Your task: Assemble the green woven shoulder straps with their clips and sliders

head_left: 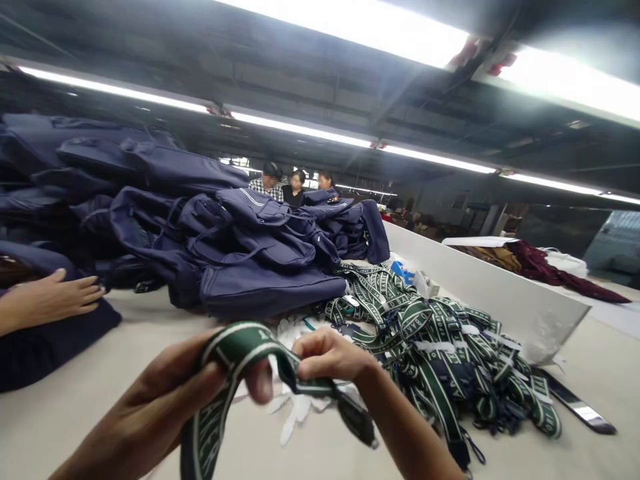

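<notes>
Holding a green strap (235, 373) lettered in white between them, both hands work close in front of the camera. The left hand (165, 400) pinches the strap under its thumb, with the loose end hanging down below the palm; the right hand (327, 357) is closed on the same strap just beside it, where the webbing runs on to a dark end piece (357, 417) drooping beneath the wrist. Under the hands, small white scraps (295, 407) lie on the beige table (80, 400).

To the right of the right hand sprawls a tangled heap of matching straps (440, 353), well within reach. Beyond that heap a white board (480, 280) stands on edge, and a dark flat tool (575, 403) lies at its foot.

Off to the left, another person's hand (55, 297) rests on dark navy cloth. Past the hands rises a pile of navy bags (235, 253), and far behind it three people stand together.

The likeliest slip, as I judge it, is the dangling end piece snagging the heap and dragging other straps along, since they lie looped through one another. The loose scraps could also be swept off the table by a wrist.
</notes>
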Motion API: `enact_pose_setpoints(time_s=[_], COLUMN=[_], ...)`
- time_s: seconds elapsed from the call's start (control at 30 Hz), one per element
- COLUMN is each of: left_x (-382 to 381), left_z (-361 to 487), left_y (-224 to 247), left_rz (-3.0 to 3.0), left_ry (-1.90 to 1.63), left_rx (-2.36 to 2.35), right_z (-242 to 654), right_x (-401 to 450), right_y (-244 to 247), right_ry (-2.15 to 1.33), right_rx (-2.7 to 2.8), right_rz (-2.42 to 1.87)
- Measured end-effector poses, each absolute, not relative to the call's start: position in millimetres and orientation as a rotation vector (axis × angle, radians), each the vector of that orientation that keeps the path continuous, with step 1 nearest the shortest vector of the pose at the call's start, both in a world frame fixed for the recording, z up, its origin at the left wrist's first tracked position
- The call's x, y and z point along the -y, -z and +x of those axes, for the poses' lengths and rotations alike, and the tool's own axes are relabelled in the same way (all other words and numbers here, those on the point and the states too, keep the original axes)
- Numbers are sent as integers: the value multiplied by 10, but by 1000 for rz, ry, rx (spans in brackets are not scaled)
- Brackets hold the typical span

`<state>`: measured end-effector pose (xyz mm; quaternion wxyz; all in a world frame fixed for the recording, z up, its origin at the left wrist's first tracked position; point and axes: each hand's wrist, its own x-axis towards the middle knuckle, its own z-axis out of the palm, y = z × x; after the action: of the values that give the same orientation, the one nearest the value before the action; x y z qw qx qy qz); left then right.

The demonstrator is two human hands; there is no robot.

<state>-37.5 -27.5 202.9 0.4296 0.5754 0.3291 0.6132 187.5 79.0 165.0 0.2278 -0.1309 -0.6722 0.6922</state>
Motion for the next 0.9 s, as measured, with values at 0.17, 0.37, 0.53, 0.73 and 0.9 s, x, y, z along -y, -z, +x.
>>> enact_pose_setpoints(time_s=[0.17,0.37,0.53,0.73,0.9], left_x=[88,-124,-206,-118,-20], left_z=[-209,-233,-265,-298,-326], left_y=[-2231,-2335,-2354,-2384,-2449], left_rz=[1073,1005,1014,974,995], left_ry=[-1555,-1691,-1764,-1796,-1858], left_rx=[-724,-465,-387,-465,-612], right_z=[1488,1334,1202,1234,1298], right_x=[-624,-620,-657,-640,-554], right_y=[-1434,-1520,-1488,-1335,-1409], right_ry=[-1818,-1759,-1757,-1550,-1133], right_rx=[1676,1640,1621,1675,1749], right_rz=[-102,-147,-102,-270,-367])
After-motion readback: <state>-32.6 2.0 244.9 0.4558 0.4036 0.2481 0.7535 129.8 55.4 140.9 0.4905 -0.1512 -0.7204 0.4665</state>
